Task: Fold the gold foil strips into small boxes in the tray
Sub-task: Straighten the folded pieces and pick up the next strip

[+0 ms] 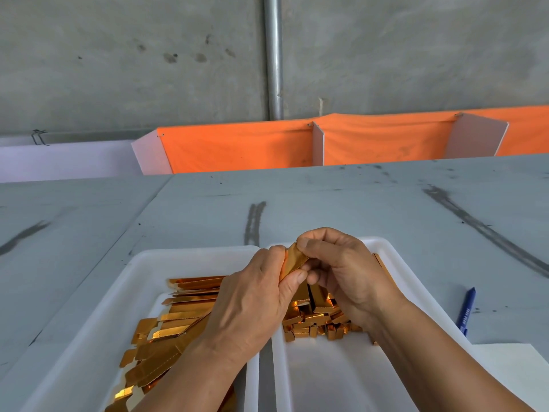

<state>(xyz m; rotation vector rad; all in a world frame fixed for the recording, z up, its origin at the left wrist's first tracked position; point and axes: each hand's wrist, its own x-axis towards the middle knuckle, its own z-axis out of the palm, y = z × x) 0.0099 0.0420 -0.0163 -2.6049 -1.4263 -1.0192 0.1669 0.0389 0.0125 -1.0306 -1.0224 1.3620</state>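
Both hands hold one gold foil strip [292, 261] upright above the gap between two white trays. My left hand [255, 295] pinches its lower end between thumb and fingers. My right hand [341, 269] grips its upper end with the fingertips. The left tray [154, 263] holds a heap of flat gold strips [175, 328], partly hidden by my left forearm. The right tray [383, 248] holds a pile of small folded gold boxes [315, 319], partly hidden by my right hand.
A blue pen [466, 312] lies on the grey table [356, 203] right of the right tray. A white sheet [511, 373] lies at the front right. Orange cloth with white dividers [318, 144] runs along the table's far edge.
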